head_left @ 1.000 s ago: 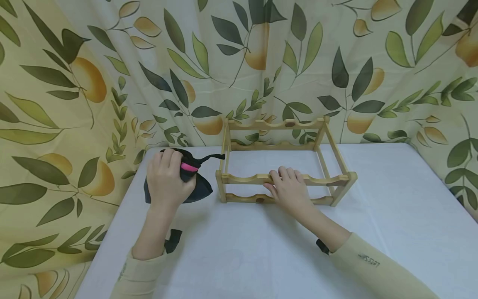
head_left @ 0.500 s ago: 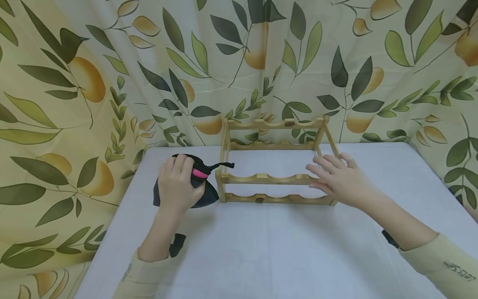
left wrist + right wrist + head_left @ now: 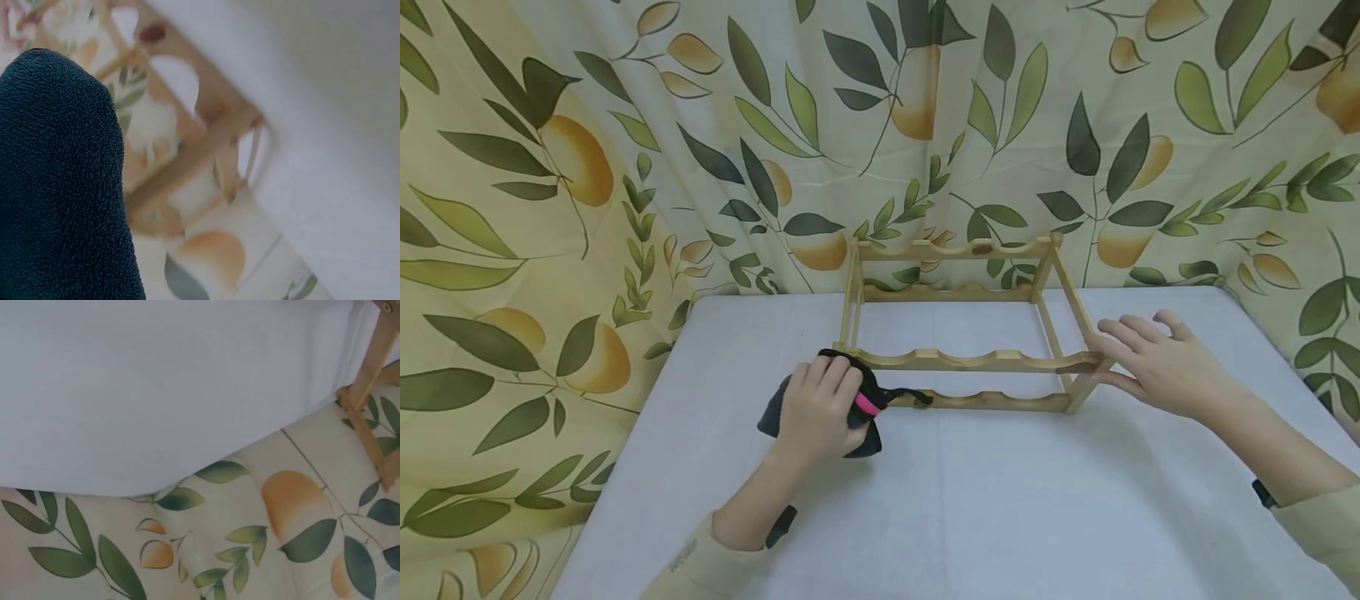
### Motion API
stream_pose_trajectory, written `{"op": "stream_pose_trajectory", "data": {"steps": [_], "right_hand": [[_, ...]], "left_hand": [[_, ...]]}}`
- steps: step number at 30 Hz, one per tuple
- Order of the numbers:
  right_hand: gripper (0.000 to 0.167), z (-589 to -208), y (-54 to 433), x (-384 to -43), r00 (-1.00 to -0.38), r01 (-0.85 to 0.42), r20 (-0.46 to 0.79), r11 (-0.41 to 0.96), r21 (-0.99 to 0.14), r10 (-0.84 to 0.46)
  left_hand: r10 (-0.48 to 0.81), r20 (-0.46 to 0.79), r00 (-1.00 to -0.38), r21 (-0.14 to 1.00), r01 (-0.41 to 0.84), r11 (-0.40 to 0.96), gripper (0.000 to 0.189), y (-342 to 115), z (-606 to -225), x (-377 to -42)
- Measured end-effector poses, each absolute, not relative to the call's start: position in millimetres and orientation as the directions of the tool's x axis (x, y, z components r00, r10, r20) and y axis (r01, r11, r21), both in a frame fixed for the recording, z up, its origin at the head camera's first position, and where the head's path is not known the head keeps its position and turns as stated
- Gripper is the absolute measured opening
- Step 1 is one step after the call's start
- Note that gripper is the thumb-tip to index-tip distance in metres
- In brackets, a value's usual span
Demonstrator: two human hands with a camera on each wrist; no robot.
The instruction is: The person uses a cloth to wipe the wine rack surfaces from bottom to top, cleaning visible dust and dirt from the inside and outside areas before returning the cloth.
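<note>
At lower left of centre we list one left hand (image 3: 820, 408), back upward, forearm from the bottom edge, fingers curled round a dark blue cloth item (image 3: 772, 411) with pink band (image 3: 867, 404) and black strap (image 3: 910, 394). At centre we enter one wooden rack (image 3: 955, 362), long axis left to right, lying up and rightward of those fingers, its near left corner just behind the cloth. Right of centre, we record one right hand (image 3: 1157, 362), fingers spread, holding nothing, by the near right corner, contact uncertain, forearm from lower right.
</note>
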State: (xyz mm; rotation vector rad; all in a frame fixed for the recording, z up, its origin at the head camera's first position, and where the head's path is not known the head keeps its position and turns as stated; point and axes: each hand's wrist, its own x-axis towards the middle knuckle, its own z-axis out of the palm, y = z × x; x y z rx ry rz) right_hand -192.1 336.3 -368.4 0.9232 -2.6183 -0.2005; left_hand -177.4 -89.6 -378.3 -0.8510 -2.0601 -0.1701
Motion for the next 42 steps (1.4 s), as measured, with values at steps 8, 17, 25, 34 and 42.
{"op": "stream_pose_trajectory", "data": {"steps": [8,17,25,34,42], "right_hand": [[0.05,-378.5,340.7,-196.5,-0.709,-0.594,0.258,0.753,0.282,-0.656],[0.047,-381.3,338.6,-195.1,-0.717,-0.587,0.275,0.767,0.258,-0.641],[0.058,-384.8,338.5,-195.4,-0.708,-0.594,0.299,0.769,0.236,-0.639],[0.055,-387.2,336.4,-195.1,-0.72,-0.593,0.291,0.776,0.213,-0.63],[0.066,-390.1,336.4,-195.9,-0.704,-0.597,0.325,0.774,0.212,-0.632]], "left_hand": [[0.684,0.619,-0.386,-0.29,0.697,0.656,0.027,-57.7,-404.6,-170.0],[0.86,0.392,-0.328,-0.446,0.75,0.489,0.025,-29.0,-432.8,-182.3],[0.951,0.102,-0.292,-0.593,0.75,0.294,0.03,-14.5,-449.6,-201.0],[0.95,-0.031,-0.311,-0.705,0.68,0.199,0.028,-10.6,-464.3,-208.4],[0.919,-0.068,-0.389,-0.61,0.745,0.27,0.043,-15.7,-462.4,-212.7]]}}
